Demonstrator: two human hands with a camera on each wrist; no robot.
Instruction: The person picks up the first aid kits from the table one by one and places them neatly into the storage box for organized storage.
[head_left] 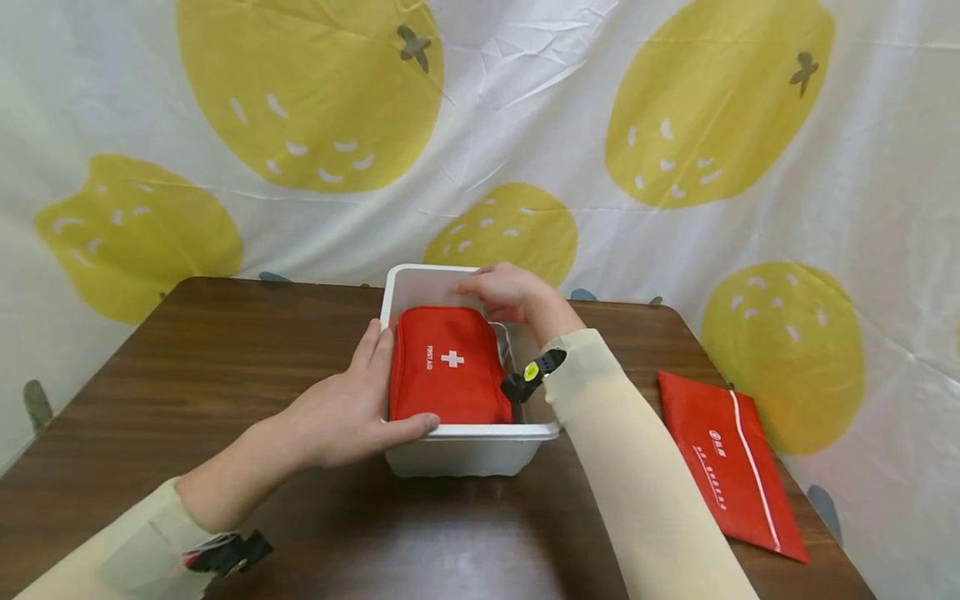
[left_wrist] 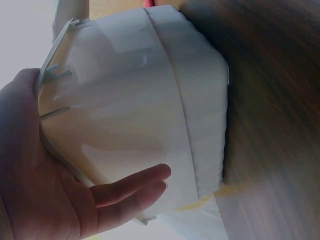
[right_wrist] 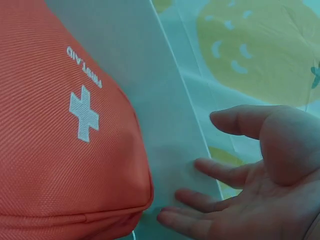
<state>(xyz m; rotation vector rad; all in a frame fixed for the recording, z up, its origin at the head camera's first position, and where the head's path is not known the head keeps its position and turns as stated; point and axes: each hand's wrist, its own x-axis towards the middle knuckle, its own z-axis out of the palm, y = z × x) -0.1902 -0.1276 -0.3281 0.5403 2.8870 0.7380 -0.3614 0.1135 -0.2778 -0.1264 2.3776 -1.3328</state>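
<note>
Inside white rectangular plastic bin (head_left: 465, 454), red fabric first-aid pouch (head_left: 446, 387) lies cross-up. Left hand (head_left: 348, 408) spread against near-left corner; right hand (head_left: 517, 296) apart, loose-fingered, empty. Lopsided push could skid bin.

A flat red pouch (head_left: 738, 479) with a white strip lies along the right edge of the dark wood-grain table (head_left: 187, 400). A lemon-print curtain (head_left: 517, 133) spans the far side.

Left hand (head_left: 341, 412) touches the white bin (head_left: 465, 456) at eight o'clock, right hand's (head_left: 513, 293) at one, first-aid pouch (head_left: 442, 387) inside!
</note>
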